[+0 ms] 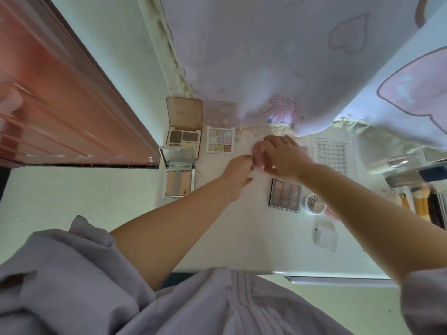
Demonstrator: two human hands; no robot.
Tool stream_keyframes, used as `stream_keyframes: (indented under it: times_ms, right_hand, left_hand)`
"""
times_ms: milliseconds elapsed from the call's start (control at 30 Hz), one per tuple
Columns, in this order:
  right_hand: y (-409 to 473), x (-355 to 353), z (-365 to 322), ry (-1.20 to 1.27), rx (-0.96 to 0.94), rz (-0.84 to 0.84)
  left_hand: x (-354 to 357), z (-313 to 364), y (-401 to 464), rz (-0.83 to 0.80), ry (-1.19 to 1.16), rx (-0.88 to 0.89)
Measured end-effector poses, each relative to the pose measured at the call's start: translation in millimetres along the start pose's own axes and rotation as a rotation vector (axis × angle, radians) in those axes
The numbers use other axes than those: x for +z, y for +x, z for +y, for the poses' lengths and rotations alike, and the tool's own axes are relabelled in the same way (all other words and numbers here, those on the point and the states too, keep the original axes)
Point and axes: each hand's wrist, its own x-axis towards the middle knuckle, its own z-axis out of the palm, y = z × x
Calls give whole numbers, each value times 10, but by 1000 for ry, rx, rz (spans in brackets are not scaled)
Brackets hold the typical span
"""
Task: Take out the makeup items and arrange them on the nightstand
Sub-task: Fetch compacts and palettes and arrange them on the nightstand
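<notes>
- Both hands meet over the middle of the white nightstand [242,250]. The left hand [238,175] and right hand [278,158] have fingers curled toward each other, as if pinching something small between them, but the thing itself is blurred and I cannot tell what it is.
- Already laid out: an open brown palette [185,139], a pastel palette [220,140], a mirrored compact [179,182], all at the left; a dark palette [285,195] near the right forearm; a small round jar [314,204] just beside it.
- A lash tray [332,153], brushes [416,201] and a clear sachet [325,238] lie to the right.
- Judged by looks, the palettes are light, stiff and flat, with fragile pressed powder. Best taken by the outer edges and kept level.
- The mirror lids look brittle, so set them down softly.
- The jar probably is smooth and slippery; hold it around its side.
</notes>
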Motion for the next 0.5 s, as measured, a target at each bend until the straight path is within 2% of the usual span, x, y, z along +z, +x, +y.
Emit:
stream_keyframes:
  times_ms: [167,300,367,500]
  right_hand:
    - [-74,-110,-109,32,-45,49]
    - [-329,-307,-404,310,-33,162]
    - [-482,-343,-538,362,-80,191]
    - [-684,-318,-657,399,-139,156]
  left_hand:
    - [-96,0,-80,-25,-118,2]
    - [-259,-41,-270,-229,-325,-73]
    - [-291,-82,-398,-330,-359,-86]
    - [-319,-242,-622,-354,-363,-50]
